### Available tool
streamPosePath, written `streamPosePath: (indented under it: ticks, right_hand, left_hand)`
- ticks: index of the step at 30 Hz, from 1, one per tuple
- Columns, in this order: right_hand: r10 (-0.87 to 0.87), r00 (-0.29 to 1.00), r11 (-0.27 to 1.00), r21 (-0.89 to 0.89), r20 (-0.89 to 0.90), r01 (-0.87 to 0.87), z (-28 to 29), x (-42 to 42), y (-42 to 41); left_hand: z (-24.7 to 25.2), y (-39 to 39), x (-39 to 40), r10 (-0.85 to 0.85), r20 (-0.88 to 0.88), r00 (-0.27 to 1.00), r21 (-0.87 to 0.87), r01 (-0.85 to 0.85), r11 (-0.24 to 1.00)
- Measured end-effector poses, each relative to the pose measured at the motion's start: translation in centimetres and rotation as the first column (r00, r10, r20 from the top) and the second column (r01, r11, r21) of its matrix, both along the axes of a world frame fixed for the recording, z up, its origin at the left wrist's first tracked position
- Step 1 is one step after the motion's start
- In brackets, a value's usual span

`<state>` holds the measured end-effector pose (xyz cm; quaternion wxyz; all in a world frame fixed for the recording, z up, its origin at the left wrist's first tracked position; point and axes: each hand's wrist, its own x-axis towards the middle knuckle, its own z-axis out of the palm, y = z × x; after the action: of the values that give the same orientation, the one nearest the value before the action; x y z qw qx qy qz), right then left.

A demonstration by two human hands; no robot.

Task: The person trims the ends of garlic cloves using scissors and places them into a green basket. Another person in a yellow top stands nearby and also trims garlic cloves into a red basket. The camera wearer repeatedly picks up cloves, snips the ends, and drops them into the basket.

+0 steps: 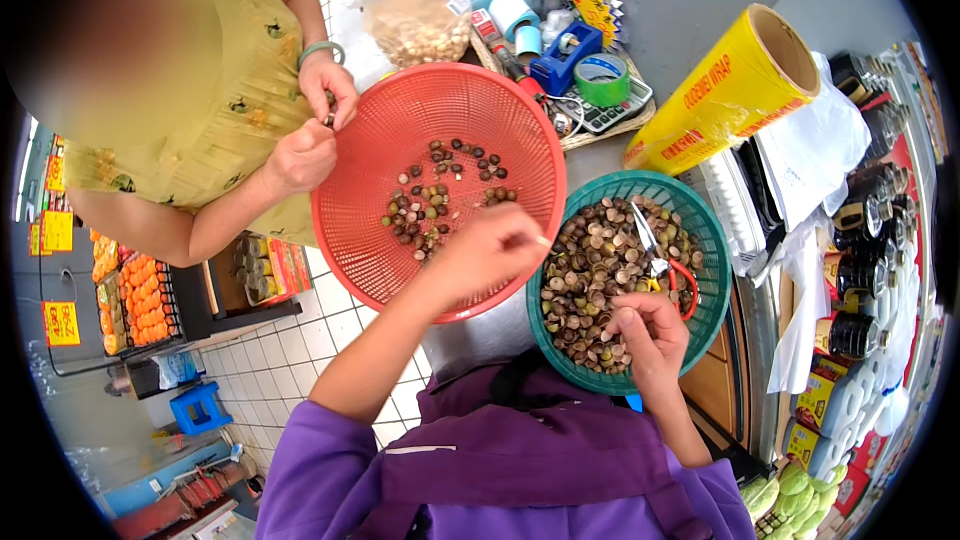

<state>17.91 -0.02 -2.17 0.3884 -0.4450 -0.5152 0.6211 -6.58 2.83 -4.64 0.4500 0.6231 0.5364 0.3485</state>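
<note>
A red plastic colander basket (352, 217) holds scattered round brown and green nuts or seeds (416, 217). Over its right rim hovers my left hand (491, 251), fingers curled together; a small pale spot shows at the fingertips, too small to identify. To the right, a green plastic basket (716, 300) is filled with cup-shaped empty shell halves (585, 277). Red-handled scissors (660, 264) lie on these shells, blades pointing away from me. My right hand (652, 337) is above the green basket's near right side, thumb and fingers bent close; whether something is pinched there is unclear.
Across the red basket, another person's hands (319, 135) hold a small dark nut or seed. Behind stand a plastic bag of pale kernels (420, 22) and a tray with a tape dispenser (566, 56) and calculator (615, 109). A yellow cling-wrap roll (720, 94) leans at right.
</note>
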Motion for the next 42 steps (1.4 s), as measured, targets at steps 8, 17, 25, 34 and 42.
streamPosePath:
  ticks: [8,17,25,34,42]
  right_hand:
    - [0.000,1.000,1.000,0.012,-0.003,0.000,0.8,-0.2,0.7]
    - [0.023,0.999,0.999,-0.030,0.023,-0.022,-0.7,-0.6,0.7]
    - [0.029,0.999,0.999,-0.026,0.038,-0.028,-1.4,-0.8,1.2]
    - [0.050,0.998,0.999,0.003,0.024,-0.050,-1.2,-0.4,0.7]
    - [-0.029,0.999,0.999,0.015,0.014,0.029,-0.6,0.6,0.2]
  left_hand:
    - [-4.3,2.0,-5.5,0.288,-0.484,0.826,0.235,-0.194,0.952]
    - [-12.6,4.2,-13.6,0.228,-0.800,0.555,-0.024,-0.410,0.912]
    - [-10.5,4.4,-9.2,0.270,-0.632,0.726,0.107,-0.263,0.959]
    - [-12.6,6.5,-9.2,0.181,-0.811,0.556,0.065,-0.221,0.973]
    - [-2.9,2.7,-2.0,0.146,0.138,0.980,-0.021,-0.144,0.989]
